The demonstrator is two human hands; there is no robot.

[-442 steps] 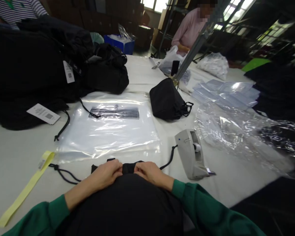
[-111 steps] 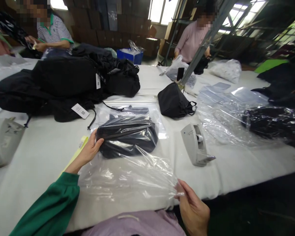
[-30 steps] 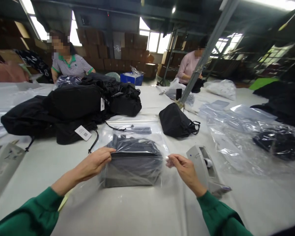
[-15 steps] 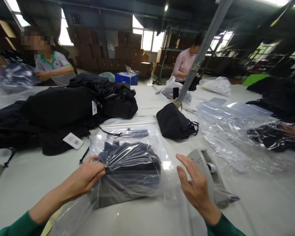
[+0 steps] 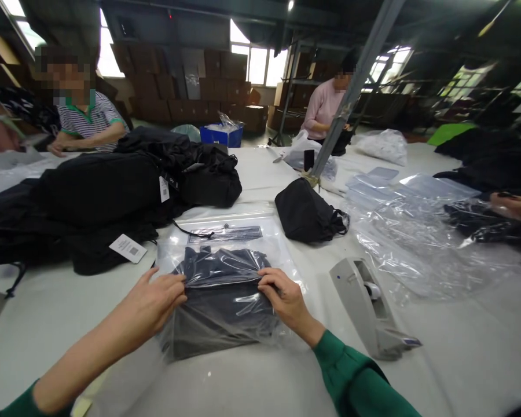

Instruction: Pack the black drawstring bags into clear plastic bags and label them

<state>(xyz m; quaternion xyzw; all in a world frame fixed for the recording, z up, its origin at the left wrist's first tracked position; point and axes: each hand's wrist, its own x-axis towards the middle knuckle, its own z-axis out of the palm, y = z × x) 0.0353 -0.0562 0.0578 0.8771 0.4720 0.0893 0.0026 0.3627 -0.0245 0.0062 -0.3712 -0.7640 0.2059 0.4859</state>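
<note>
A clear plastic bag (image 5: 282, 237) lies flat on the white table in front of me, with a folded dark garment (image 5: 217, 324) inside it. My left hand (image 5: 162, 295) pinches the plastic at the garment's left side. Across from it, my right hand (image 5: 284, 292) pinches the same bag at the right side, fingers closed on the film. Between the two hands the plastic is drawn into a horizontal crease. A printed panel shows near the bag's far end, and a black cord lies over it.
Black garments (image 5: 99, 185) with a white tag (image 5: 128, 248) are heaped at left. A black pouch (image 5: 306, 209) sits beyond the bag, and a grey tape dispenser (image 5: 364, 307) stands at right. Clear bags (image 5: 417, 237) spread further right, near another person's hand (image 5: 516, 205). A metal post (image 5: 351, 98) rises behind.
My right hand has moved left from beside the dispenser and taken hold of the bag's right side. My left hand keeps its grip. The striped-shirt person's hands have lowered.
</note>
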